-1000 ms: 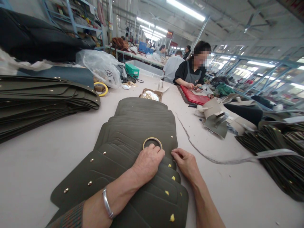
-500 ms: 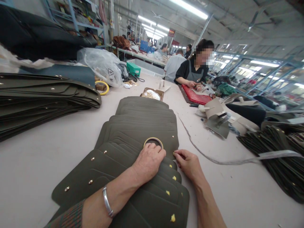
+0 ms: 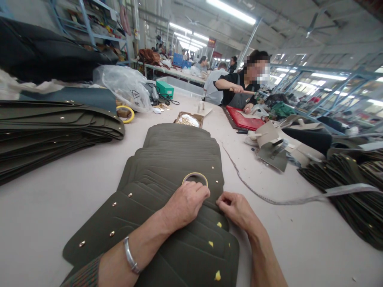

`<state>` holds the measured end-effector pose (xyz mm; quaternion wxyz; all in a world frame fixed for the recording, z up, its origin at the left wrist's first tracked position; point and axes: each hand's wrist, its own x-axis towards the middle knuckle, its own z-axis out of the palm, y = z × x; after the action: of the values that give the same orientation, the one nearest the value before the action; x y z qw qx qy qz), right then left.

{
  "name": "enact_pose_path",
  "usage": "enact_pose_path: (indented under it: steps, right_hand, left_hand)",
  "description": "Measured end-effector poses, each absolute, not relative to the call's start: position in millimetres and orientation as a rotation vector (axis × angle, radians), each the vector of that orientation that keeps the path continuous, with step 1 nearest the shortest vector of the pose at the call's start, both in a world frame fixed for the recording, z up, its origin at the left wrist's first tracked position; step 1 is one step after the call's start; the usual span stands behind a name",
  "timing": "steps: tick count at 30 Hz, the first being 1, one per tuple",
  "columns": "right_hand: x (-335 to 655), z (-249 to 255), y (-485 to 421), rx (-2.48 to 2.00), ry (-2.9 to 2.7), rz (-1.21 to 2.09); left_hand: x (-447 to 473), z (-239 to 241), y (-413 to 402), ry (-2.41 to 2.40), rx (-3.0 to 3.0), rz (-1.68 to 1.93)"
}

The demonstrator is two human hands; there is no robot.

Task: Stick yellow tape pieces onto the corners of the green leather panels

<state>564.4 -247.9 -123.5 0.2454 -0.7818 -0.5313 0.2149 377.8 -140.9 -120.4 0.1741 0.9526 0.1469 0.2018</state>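
While thin yellow-rimmed tape ring (image 3: 195, 173) is being gripped under curled fingers of left hand (image 3: 188, 201), right edge of overlapping dark-olive sheet panels (image 3: 155, 185) is being touched by right hand (image 3: 237, 209), thumb and forefinger pressed together; anything pinched between is too small to tell. Ring is being held over panels, left of and beyond right fingertips. Panels are being seen fanned lengthwise ahead, right hand being nearer their right edge.
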Motion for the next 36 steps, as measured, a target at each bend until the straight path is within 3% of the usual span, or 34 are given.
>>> enact_pose_path:
  steps: [3, 9, 16, 28, 32, 36]
  right_hand:
    - [567.3, -124.0, -251.1, -2.075, -1.471, 0.71]
    - [552.7, -123.4, -250.7, -1.812, -1.388, 0.317]
    - [534.1, -122.0, -243.8, -1.549, -1.615, 0.193]
    - [524.9, -136.8, -235.0, -1.508, -1.628, -0.203]
    - [521.2, -135.3, -236.5, -1.579, -1.474, -0.062]
    - [514.9, -136.1, -234.0, -1.632, -1.113, 0.415]
  left_hand:
    - [378.5, -124.5, -140.2, 0.397, 2.609, 0.65]
    - [378.3, -126.1, -142.5, 0.374, 2.555, 0.693]
    - [380.4, -127.6, -144.1, 0.444, 2.576, 0.645]
    - [383.4, -131.7, -147.4, 0.545, 2.597, 0.631]
    - [385.8, -132.4, -146.7, 0.59, 2.681, 0.714]
    - [386.3, -127.6, -149.3, 0.541, 2.717, 0.894]
